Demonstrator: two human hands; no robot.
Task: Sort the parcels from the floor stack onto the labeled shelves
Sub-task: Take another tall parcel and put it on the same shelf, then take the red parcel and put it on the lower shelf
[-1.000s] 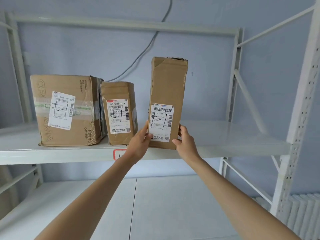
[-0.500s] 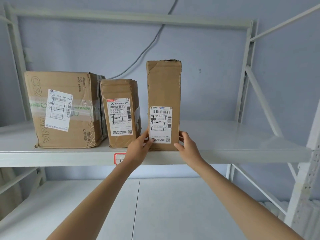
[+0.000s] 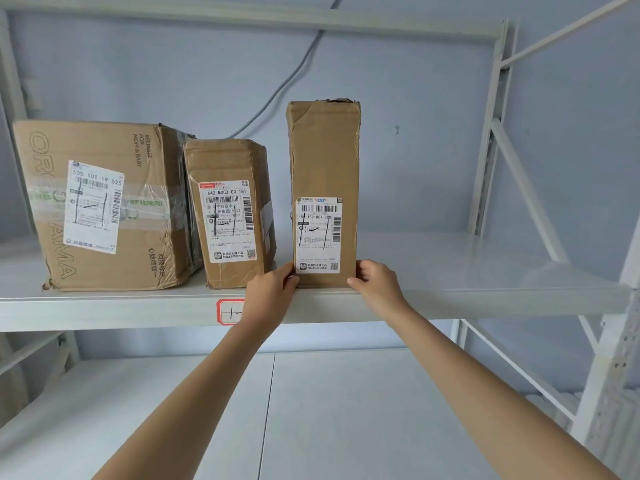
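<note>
- Frame centre: we see a tall, narrow parcel (image 3: 323, 188) of creased brown cardboard with a white printed label, upright on the smooth white metal shelf (image 3: 450, 292).
- Left hand (image 3: 270, 292) and right hand (image 3: 375, 280) grip its lower corners.
- At left, two squatter cardboard boxes (image 3: 104, 206).

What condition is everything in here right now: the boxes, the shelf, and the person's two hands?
Tall box: upright on the shelf, top crumpled, label facing out.
Middle box: upright, leaning against the big box.
Big box: on the shelf, taped, dented at the corners.
Shelf: holds three boxes, right part bare.
Left hand: grips the tall box's lower left edge.
Right hand: grips its lower right edge.
Lower shelf: nothing on the part in view.
</note>
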